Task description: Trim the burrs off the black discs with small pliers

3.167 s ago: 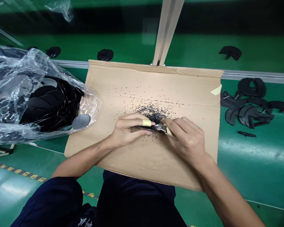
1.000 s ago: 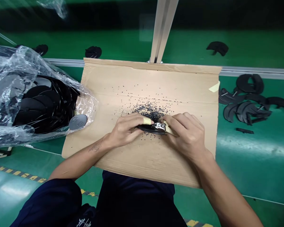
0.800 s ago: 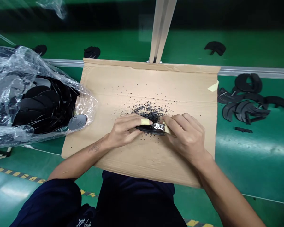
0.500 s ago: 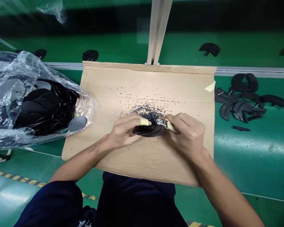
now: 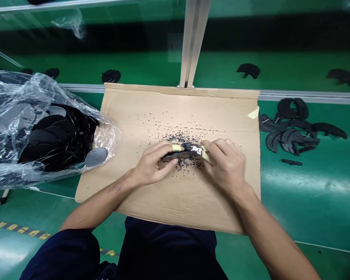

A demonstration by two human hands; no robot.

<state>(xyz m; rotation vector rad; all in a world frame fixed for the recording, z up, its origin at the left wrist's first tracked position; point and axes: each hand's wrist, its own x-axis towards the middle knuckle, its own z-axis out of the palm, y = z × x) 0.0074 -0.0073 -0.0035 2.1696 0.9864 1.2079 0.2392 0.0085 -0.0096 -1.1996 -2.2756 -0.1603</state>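
The left hand (image 5: pixel 153 163) is closing on one curved black piece (image 5: pixel 177 156), gripping it between thumb and fingers, with one finger wearing a yellow tape wrap (image 5: pixel 177 147). The right hand (image 5: pixel 226 167) is pinching one small metal tool (image 5: pixel 196 150) at that piece's edge. The piece is being held just above a cardboard sheet (image 5: pixel 175 198), over a heap of black crumbs (image 5: pixel 183 140). To the left, one clear plastic bag (image 5: pixel 14 93) is bulging with stacked black pieces (image 5: pixel 55 136), and one grey disc (image 5: pixel 96 157) is lying at its mouth. To the right, a loose cluster of black pieces (image 5: pixel 288 132) is lying on the green tabletop (image 5: pixel 309 217), and four more black pieces (image 5: pixel 248 70) are sitting beyond a metal rail (image 5: pixel 309 97).
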